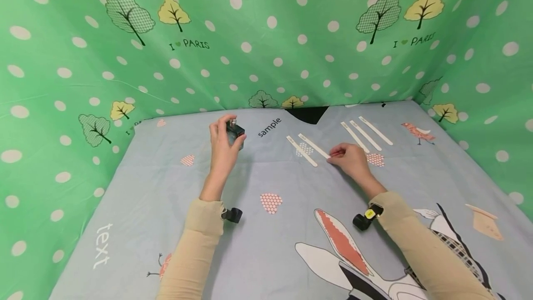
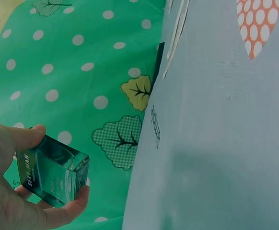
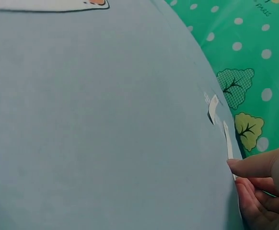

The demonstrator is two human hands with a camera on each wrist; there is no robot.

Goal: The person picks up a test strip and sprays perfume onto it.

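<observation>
My left hand [image 1: 223, 147] holds a teal glass perfume bottle [image 1: 236, 132] above the far left part of the table, its sprayer showing between the fingers. In the left wrist view, thumb and fingers wrap the bottle [image 2: 58, 175], which lies tilted and has a dark label reading "SEXY MAN". Farther right, my right hand [image 1: 351, 160] pinches the near end of a white perfume test strip [image 1: 312, 145] between thumb and fingers. A second test strip [image 1: 301, 151] lies just left of it. The right wrist view shows the pinched strip [image 3: 228, 143] stretching away from the fingertips.
Three more white test strips [image 1: 361, 135] lie side by side beyond the right hand. A grey-blue printed cloth [image 1: 166, 198] covers the table. Behind it hangs a green dotted curtain [image 1: 266, 36]. Each wrist wears a small black camera [image 1: 233, 215].
</observation>
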